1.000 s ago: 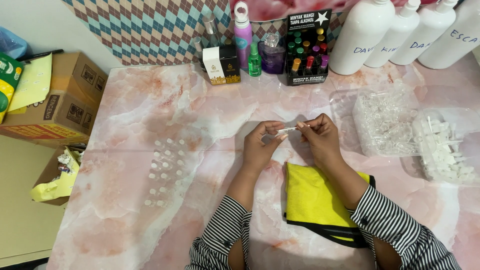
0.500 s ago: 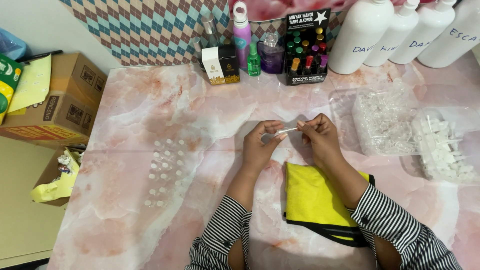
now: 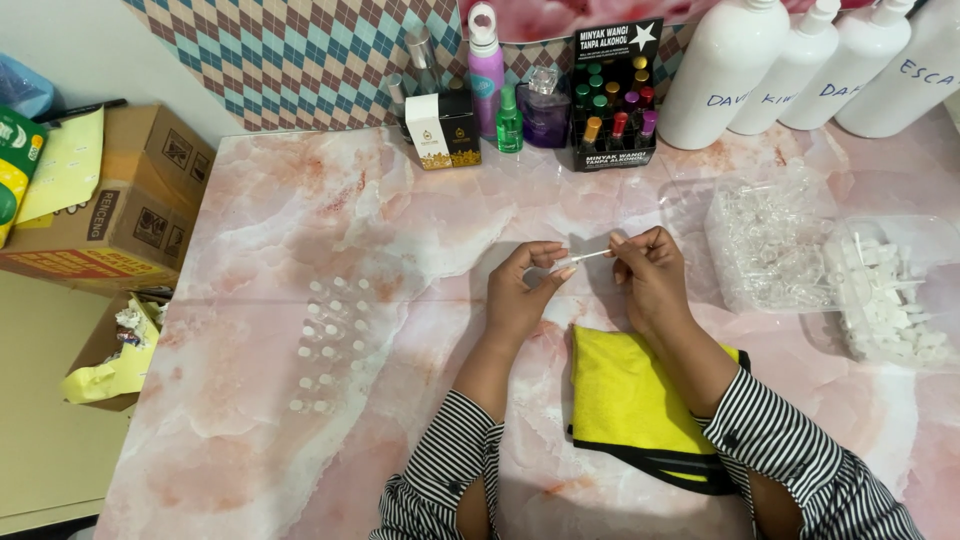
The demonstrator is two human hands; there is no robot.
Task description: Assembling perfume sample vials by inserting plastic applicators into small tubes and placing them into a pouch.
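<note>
On the pink marble table [image 3: 300,200], a clear bag of empty vials [image 3: 770,245] and a clear bag of white caps [image 3: 895,300] sit at the right, both seemingly far from used up. At the left stand rows of small capped vials [image 3: 330,345], apparently finished. Between them, near a yellow cloth [image 3: 630,400], the left hand [image 3: 520,295] pinches a small clear vial [image 3: 565,264], while the right hand [image 3: 650,275] pinches a thin white stem [image 3: 597,256] at its mouth, not yet seated.
</note>
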